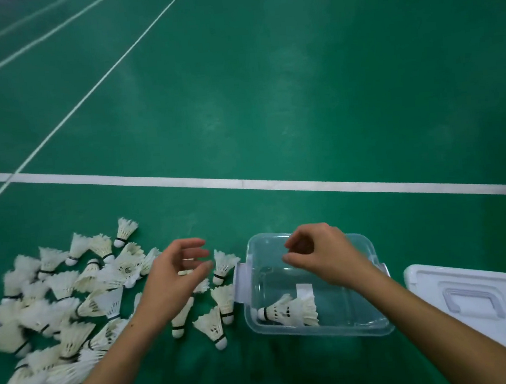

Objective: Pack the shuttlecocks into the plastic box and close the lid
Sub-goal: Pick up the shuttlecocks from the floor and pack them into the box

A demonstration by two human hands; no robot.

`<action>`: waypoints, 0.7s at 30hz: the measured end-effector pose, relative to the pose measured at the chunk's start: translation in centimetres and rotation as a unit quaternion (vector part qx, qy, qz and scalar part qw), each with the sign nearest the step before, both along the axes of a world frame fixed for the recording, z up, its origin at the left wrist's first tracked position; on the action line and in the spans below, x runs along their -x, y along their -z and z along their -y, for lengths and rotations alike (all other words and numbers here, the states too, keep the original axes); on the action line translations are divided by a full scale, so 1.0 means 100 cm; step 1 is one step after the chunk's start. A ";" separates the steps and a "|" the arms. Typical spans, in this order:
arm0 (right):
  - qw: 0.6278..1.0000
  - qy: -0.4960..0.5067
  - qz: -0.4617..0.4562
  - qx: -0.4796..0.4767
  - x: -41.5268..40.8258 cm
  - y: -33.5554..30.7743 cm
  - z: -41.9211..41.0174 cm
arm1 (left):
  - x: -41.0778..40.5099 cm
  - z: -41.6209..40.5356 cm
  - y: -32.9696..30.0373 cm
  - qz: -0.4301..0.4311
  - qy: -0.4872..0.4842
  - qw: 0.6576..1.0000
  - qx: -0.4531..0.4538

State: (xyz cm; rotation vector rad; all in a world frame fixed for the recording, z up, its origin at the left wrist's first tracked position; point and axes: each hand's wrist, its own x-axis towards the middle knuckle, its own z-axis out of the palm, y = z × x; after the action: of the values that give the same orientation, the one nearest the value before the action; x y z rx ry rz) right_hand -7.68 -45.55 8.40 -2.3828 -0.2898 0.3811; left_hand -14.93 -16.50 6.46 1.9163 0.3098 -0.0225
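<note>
A clear plastic box (377, 328) stands open on the green floor, with a couple of white shuttlecocks (289, 311) lying inside at its near side. A heap of several white shuttlecocks (80, 298) covers the floor to its left. My left hand (173, 278) hovers over the shuttlecocks beside the box, fingers loosely curled and holding nothing. My right hand (321, 253) hangs above the box's middle, fingers bent downward and empty. The white lid (475, 304) with its handle lies flat to the right of the box.
White court lines (275, 183) cross the green floor beyond the box. One shuttlecock (224, 264) lies right against the box's left latch.
</note>
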 end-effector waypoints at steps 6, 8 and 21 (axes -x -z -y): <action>0.996 -0.078 0.035 -0.035 -0.026 -0.004 -0.080 | 0.027 -0.039 0.063 -0.071 0.002 0.997 -0.034; 0.993 -0.101 0.034 -0.042 -0.040 0.001 -0.104 | 0.031 -0.034 0.084 -0.079 0.032 0.994 -0.062; 0.945 -0.237 -0.146 0.172 -0.118 0.081 -0.183 | 0.010 -0.014 0.145 -0.051 0.177 0.965 -0.185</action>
State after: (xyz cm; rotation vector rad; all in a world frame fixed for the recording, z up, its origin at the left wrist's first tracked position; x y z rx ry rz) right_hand 4.13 -27.21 0.26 -2.5274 -0.7085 1.0748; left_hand -15.93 -15.05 -7.99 2.3269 0.0352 -0.3222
